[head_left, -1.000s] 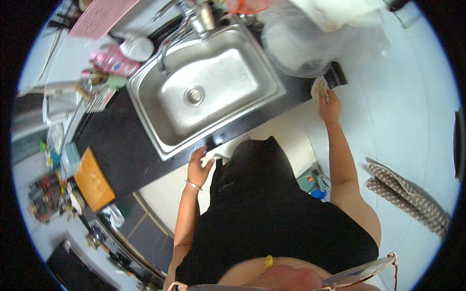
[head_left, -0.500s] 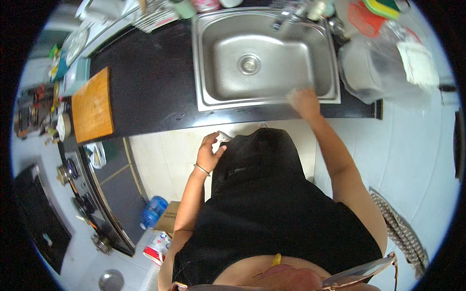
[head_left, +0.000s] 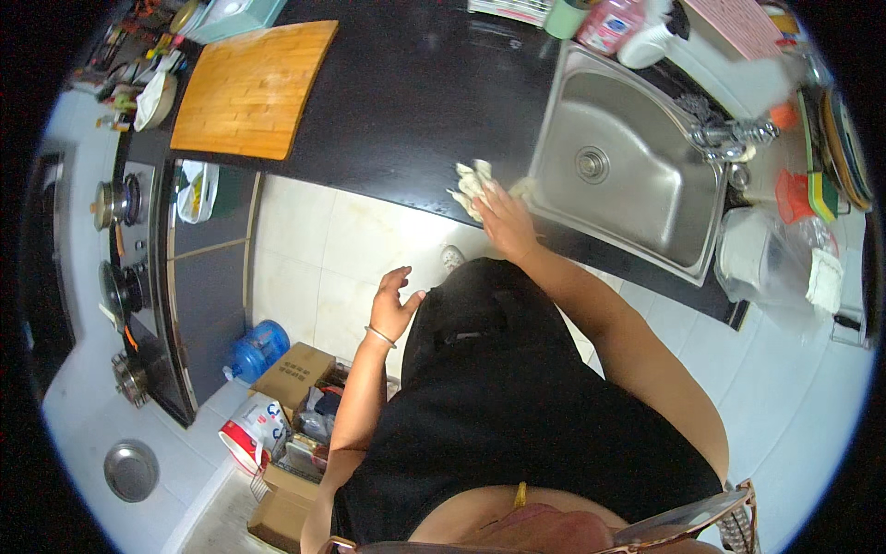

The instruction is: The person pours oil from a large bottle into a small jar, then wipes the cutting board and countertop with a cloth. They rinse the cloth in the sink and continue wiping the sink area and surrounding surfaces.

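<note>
My right hand (head_left: 506,222) presses a crumpled pale cloth (head_left: 472,187) against the black countertop (head_left: 406,111), close to its front edge and just left of the sink. The cloth bunches out beyond my fingertips, and part of it is hidden under the hand. To the right of that hand lies the stainless steel sink (head_left: 637,198), with its round drain in view. My left hand (head_left: 394,303) hangs in the air in front of the counter, fingers apart and holding nothing, a bangle at its wrist.
A wooden cutting board (head_left: 254,88) lies on the counter at the left. The faucet (head_left: 734,137) stands at the sink's far right side. Bottles, including a pink one (head_left: 609,26), line the back. On the floor at left are a blue water jug (head_left: 258,351) and cardboard boxes (head_left: 293,372).
The view has swung left, so the sink now sits farther right. My right hand has moved from the sink's front rim to the counter left of it. The left hand stays low.
</note>
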Available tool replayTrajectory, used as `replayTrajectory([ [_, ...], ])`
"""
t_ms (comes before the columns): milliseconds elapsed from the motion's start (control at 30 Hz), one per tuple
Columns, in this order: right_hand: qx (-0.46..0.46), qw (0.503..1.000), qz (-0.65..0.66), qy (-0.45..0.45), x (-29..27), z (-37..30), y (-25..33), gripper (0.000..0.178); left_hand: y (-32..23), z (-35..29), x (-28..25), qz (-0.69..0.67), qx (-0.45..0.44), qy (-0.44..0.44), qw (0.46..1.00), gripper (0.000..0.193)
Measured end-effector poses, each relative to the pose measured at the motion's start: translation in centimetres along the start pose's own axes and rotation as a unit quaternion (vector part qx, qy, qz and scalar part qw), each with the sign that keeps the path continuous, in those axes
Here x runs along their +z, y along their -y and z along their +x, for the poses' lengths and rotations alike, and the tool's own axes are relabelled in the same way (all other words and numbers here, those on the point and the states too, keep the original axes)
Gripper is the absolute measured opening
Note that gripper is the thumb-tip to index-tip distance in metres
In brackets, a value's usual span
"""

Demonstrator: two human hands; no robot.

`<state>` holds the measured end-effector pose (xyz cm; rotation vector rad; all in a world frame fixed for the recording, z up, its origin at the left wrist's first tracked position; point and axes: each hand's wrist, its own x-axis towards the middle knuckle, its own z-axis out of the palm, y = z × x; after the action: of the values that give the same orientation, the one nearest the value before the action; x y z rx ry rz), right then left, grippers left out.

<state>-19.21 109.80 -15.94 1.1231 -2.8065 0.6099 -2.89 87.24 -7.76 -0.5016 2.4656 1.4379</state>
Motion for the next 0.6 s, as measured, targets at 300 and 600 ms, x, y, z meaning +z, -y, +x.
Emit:
replayTrajectory([
  [300, -0.03, 0.996, 0.035, 0.071, 6.5, 15.5, 8.5, 0.042, 1.5, -0.1, -3.5, -0.029, 0.022, -0.038, 0.999, 0.048],
  [600, -0.055, 0.995, 0.055, 0.062, 3.6, 11.9, 3.8, 0.032, 5.5, -0.4, -5.3, -0.04, -0.015, -0.052, 0.998, 0.048],
])
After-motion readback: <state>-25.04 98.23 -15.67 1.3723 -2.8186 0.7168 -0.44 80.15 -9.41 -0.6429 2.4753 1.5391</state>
